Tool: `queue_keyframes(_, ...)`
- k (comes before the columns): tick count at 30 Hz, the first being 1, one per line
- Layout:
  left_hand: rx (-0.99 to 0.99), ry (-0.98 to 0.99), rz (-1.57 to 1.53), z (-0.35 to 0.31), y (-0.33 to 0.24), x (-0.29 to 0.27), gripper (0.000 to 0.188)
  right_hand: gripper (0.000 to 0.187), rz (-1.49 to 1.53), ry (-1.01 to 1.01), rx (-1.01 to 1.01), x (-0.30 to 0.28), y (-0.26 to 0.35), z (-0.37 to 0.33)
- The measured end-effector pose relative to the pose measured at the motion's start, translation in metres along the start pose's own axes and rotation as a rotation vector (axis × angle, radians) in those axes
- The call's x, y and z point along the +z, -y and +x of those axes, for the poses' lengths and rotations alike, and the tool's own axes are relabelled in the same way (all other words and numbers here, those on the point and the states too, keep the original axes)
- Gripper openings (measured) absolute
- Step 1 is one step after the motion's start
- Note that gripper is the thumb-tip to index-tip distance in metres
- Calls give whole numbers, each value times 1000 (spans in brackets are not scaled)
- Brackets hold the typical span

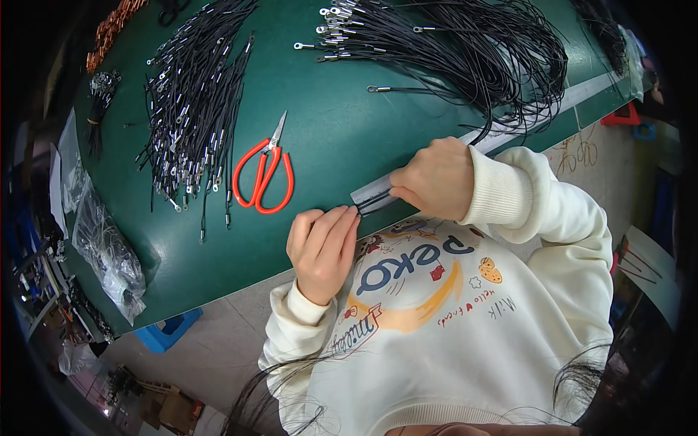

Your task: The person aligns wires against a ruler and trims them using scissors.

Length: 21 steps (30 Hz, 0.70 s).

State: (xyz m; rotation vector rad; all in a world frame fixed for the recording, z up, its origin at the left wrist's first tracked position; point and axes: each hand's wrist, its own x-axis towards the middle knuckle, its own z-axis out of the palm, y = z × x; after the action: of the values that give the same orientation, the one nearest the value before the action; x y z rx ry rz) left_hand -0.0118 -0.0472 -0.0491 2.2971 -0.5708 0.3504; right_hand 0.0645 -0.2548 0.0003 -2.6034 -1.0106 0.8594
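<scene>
At the table's near edge, my left hand (322, 251) pinches the ends of thin black cables (374, 201) between thumb and fingertips. A short way to the right, my right hand (435, 179) is closed over the same cables with the thumb pressed down. Under them lies a long flat grey strip (582, 92), like a ruler, slanting up to the far right. The cables' ends are hidden in my fingers. Left of my hands, red-handled scissors (263, 174) lie with points away from me.
A large pile of black cables with ring terminals (502, 65) covers the far right of the green table (327, 145). Another cable pile (193, 109) lies left, beside a tied bundle (100, 105). Copper-coloured parts (113, 33) sit far left; a clear plastic bag (109, 243) rests near the left edge.
</scene>
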Motion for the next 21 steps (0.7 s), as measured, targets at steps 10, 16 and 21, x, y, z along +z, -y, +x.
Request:
queue_keyframes(10, -50, 25, -23, 3, -1, 0, 25, 21, 43, -145, -46, 7, -5, -8)
queue_keyframes(16, -45, 21, -43, 4, 1, 1, 25, 16, 133, -222, -77, 14, -11, -12)
queue_keyframes(21, -39, 21, -44, 4, 3, 2, 25, 15, 242, -61, -22, 5, -12, -9)
